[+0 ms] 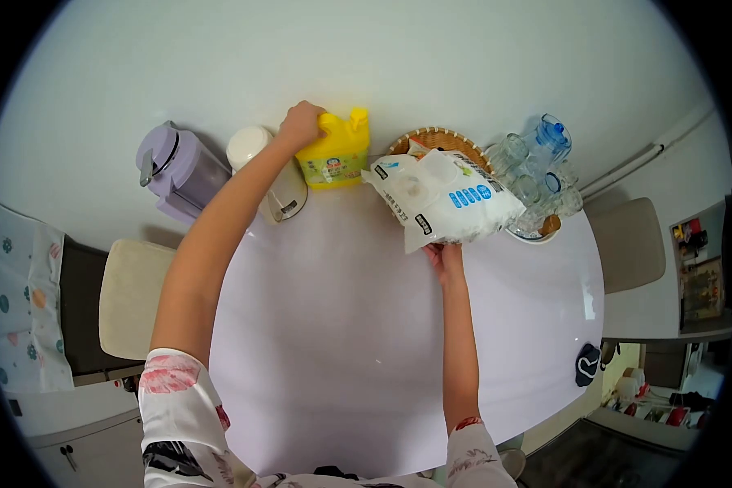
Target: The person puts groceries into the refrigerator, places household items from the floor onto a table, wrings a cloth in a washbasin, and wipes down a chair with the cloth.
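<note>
My left hand [302,124] is closed around the handle of a yellow plastic jug [333,159] with a green label, near the wall. The jug stands upright at the back of the table. To the right, a white plastic package [451,199] with blue print is gripped at its near edge by my right hand [445,258]; its fingers are partly hidden under the package. Behind that package a round woven basket [439,136] shows only in part. A white thermos [250,146] stands just left of the jug, partly behind my left forearm.
A lilac vacuum jug [183,167] stands at the far left. On the right, a blue-lidded pitcher [551,137] and several glasses [526,190] crowd together on a tray. A dark folded item [587,364] lies at the white table's [342,325] right edge. Chairs flank both sides.
</note>
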{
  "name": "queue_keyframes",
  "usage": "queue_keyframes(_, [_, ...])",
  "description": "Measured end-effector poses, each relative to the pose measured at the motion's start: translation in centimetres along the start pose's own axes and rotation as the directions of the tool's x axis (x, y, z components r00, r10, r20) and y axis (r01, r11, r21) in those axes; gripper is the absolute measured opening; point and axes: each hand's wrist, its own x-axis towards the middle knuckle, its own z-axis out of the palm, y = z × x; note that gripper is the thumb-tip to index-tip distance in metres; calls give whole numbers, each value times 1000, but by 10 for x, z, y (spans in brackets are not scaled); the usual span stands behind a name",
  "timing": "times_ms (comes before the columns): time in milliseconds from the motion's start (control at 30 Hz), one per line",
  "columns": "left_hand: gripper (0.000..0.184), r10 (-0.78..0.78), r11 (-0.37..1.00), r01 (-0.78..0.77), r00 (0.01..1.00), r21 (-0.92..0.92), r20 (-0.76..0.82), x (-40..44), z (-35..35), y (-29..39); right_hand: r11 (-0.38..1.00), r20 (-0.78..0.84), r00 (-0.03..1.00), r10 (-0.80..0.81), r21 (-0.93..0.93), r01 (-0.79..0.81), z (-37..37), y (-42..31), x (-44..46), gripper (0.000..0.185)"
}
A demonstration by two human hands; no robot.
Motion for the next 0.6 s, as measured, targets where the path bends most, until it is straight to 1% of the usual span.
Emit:
queue_keyframes(67, [40, -14, 1000, 14, 1000, -19, -6, 1, -3, 0, 1000, -5, 1000, -4, -16, 4, -3, 0, 3, 39])
queue_keyframes(100, [40, -26, 999, 26, 1000, -20, -17, 0, -3, -1, 999, 35, 999, 36, -5, -35, -5, 1, 5, 37])
queue_keyframes(133, [40, -40, 999, 39, 999, -23, -26, -3, -1, -3, 997, 73, 994, 77, 1, -77, -10, 4, 6, 39])
queue_keyframes(167, [40, -32, 999, 32, 999, -29, -25, -1, 1, -5, 997, 65, 995, 72, 1, -72, -15, 6, 10, 39])
queue_keyframes(233, [44, 24, 999, -25, 999, -39, -44, 1, -1, -5, 997, 129, 988, 79, 17, -82, -18, 5, 11, 38])
queue_keyframes(367, [46, 1, 998, -4, 999, -59, -45, -10, -8, 9, 994, 72, 992, 108, 14, -109, -10, 0, 3, 38])
queue_keyframes(433, [50, -12, 1000, 14, 996, 20, -88, -18, -11, 17, 996, 55, 994, 90, -31, -88, -4, -2, -3, 38])
queue_keyframes(467, [50, -14, 1000, 16, 996, 23, -85, -21, -12, 18, 995, 56, 994, 95, -29, -93, -2, -2, -5, 38])
queue_keyframes(533, [53, -32, 994, 42, 995, 105, -97, -25, -17, 23, 992, 44, 991, 125, -12, -125, 1, -6, -7, 35])
queue_keyframes(567, [53, -30, 994, 41, 995, 105, -97, -28, -19, 25, 992, 44, 991, 124, -11, -124, 1, -6, -7, 35])
queue_keyframes(600, [52, -39, 984, 60, 992, 169, -122, -31, -21, 29, 989, 49, 988, 146, 3, -146, 1, -5, -6, 34])
